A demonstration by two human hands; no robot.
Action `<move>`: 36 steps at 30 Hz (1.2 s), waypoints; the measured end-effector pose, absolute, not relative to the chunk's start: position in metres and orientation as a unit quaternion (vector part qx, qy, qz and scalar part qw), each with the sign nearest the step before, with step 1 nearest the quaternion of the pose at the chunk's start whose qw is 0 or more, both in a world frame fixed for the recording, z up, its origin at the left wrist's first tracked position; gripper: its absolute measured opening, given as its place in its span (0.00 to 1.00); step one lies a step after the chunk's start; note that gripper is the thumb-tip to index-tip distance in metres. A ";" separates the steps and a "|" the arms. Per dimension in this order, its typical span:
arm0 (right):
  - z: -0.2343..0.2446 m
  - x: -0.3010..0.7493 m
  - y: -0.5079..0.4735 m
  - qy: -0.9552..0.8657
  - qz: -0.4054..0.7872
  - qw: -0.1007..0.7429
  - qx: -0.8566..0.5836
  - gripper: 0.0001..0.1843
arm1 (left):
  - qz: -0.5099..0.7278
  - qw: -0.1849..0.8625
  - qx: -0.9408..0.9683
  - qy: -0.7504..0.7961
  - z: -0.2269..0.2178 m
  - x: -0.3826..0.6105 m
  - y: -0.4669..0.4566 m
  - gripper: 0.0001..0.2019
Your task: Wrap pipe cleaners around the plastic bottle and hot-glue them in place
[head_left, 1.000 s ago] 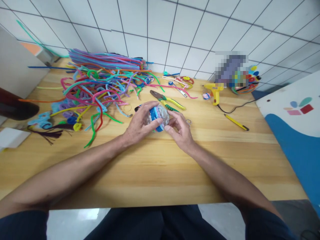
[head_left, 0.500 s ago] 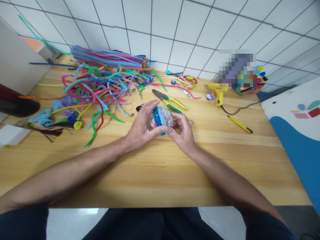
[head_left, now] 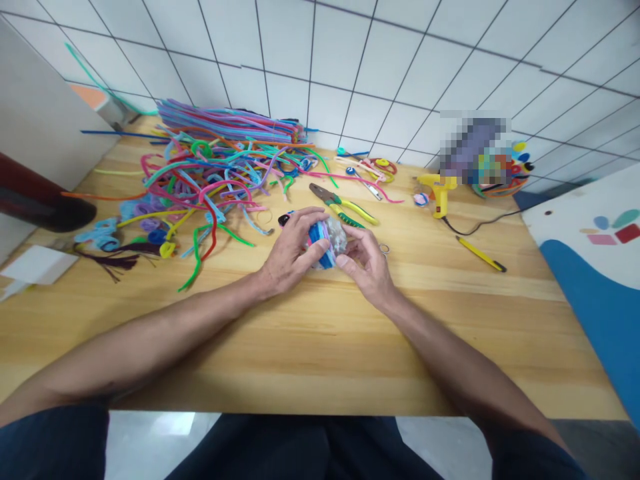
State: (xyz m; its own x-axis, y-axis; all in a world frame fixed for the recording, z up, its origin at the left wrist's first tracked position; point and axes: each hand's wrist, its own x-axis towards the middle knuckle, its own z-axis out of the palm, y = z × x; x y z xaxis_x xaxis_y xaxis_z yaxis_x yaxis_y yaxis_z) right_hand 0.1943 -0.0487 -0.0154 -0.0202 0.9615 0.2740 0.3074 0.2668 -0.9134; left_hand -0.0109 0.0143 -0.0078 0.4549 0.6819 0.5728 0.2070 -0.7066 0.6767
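My left hand (head_left: 293,250) is closed round a rounded, see-through object (head_left: 337,237) banded with blue, lilac and pink fuzzy strips that look like pipe cleaners. Its thumb presses on the blue band facing me. On the other side, my right hand (head_left: 367,263) grips the clear end between curled fingers and thumb. Both hands hold the piece over the middle of the table, and its underside is hidden by them. A small black knob (head_left: 283,220) shows just beyond my left fingers. Combination pliers (head_left: 345,205) with green-and-yellow handles lie right behind the hands.
Loose pipe cleaners (head_left: 200,180) are heaped at the back left, before a bundle of straight ones (head_left: 230,123). A yellow glue gun (head_left: 440,193) with a black cord stands at the right, behind a yellow utility knife (head_left: 481,253). Metal rings (head_left: 384,249) lie beside my right hand.
My left thumb has shifted on the band, and the banded piece has turned slightly between my hands. The whole view has swung a little to the left.
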 end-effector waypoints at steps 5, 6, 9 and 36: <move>-0.021 0.201 -0.044 -0.654 0.326 0.480 -0.486 0.32 | 0.437 0.275 0.809 0.281 -0.008 -0.013 0.019 0.21; -0.023 0.201 -0.044 -0.655 0.319 0.485 -0.484 0.32 | 0.436 0.277 0.808 0.283 -0.007 -0.013 0.019 0.21; -0.024 0.201 -0.044 -0.660 0.304 0.489 -0.482 0.31 | 0.432 0.301 0.797 0.296 -0.005 -0.012 0.016 0.22; -0.014 0.194 -0.046 -0.583 0.389 0.503 -0.505 0.34 | 0.477 0.306 0.774 0.284 -0.002 -0.008 0.015 0.16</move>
